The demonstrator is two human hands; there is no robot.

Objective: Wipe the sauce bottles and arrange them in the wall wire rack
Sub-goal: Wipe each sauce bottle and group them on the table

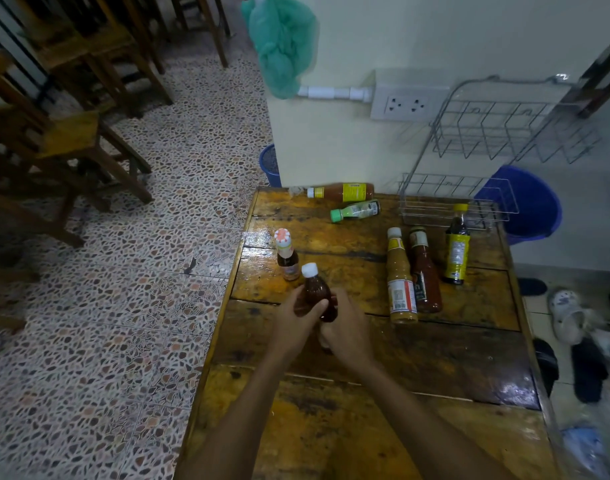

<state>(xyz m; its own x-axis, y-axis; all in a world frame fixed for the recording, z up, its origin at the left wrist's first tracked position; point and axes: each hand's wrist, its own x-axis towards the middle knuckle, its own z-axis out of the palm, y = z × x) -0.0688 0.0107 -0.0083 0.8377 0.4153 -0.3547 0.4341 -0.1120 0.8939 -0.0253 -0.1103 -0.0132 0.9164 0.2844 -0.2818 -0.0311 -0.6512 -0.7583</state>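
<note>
Both hands grip a small brown bottle with a white cap (pixel 314 289) above the wooden table (pixel 452 358). My left hand (pixel 296 323) wraps its left side, my right hand (pixel 346 327) its lower right. A small bottle with an orange-white cap (pixel 287 254) stands just behind. A yellow sauce bottle (pixel 400 278), a red sauce bottle (pixel 424 271) and a dark bottle with a yellow cap (pixel 456 245) stand to the right. An orange bottle (pixel 341 192) and a green-capped bottle (pixel 356 210) lie at the far edge. The two-tier wire rack (pixel 497 133) hangs empty on the wall. No cloth is visible.
A wall socket (pixel 405 103) and white pipe sit left of the rack, with a green bag (pixel 282 46) hanging above. A blue bucket (pixel 535 206) stands behind the table's right corner. Shoes and sandals (pixel 570 320) lie on the floor at right. Wooden chairs (pixel 71 133) fill the left.
</note>
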